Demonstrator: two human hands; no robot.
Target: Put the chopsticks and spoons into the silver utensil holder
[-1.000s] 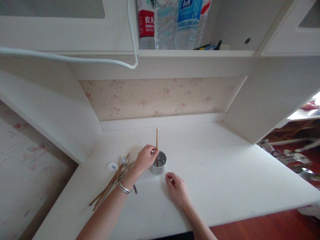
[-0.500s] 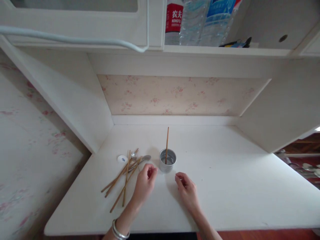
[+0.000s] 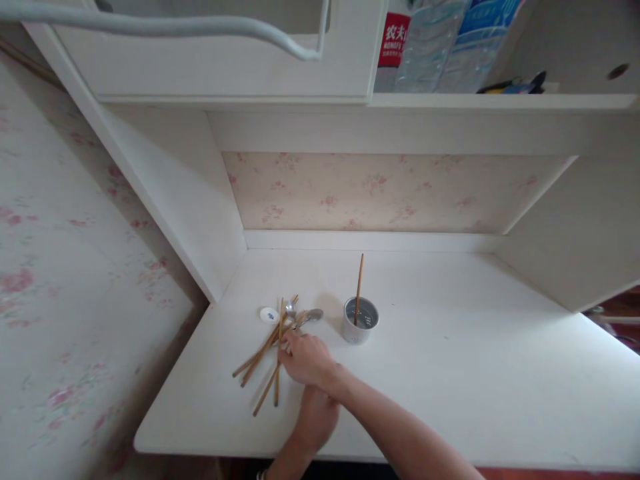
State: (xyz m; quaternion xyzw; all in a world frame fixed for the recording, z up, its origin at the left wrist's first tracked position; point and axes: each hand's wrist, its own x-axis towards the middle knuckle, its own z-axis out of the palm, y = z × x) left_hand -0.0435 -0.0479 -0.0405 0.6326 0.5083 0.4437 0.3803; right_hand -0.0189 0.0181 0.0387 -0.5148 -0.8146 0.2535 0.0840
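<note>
My right hand [image 3: 306, 358] reaches leftward across my left hand, its curled fingertips at a chopstick in the pile of wooden chopsticks [image 3: 257, 358]. Under my right wrist is my left hand [image 3: 316, 417], nearest the front of the desk; its fingers are hidden. Two metal spoons lie among the chopsticks' far ends, one spoon [image 3: 315, 315] pointing right and the other spoon [image 3: 291, 309] further left. Beside them is a small white round piece [image 3: 269, 315] with a blue mark. A silver metal cup [image 3: 354, 333] with small holes stands to the right, one chopstick [image 3: 359, 283] leaning upright in it.
The white desk [image 3: 450, 373] has side panels and a low back ledge. Overhead, a shelf holds plastic water bottles [image 3: 430, 47] and small dark items. A white bar [image 3: 175, 25] runs across the upper left. Floral wallpaper [image 3: 75, 300] covers the left wall.
My right hand has moved left from beside the cup to the chopsticks, crossing over my left hand. My left hand has drawn back toward the front edge. The view has shifted left.
</note>
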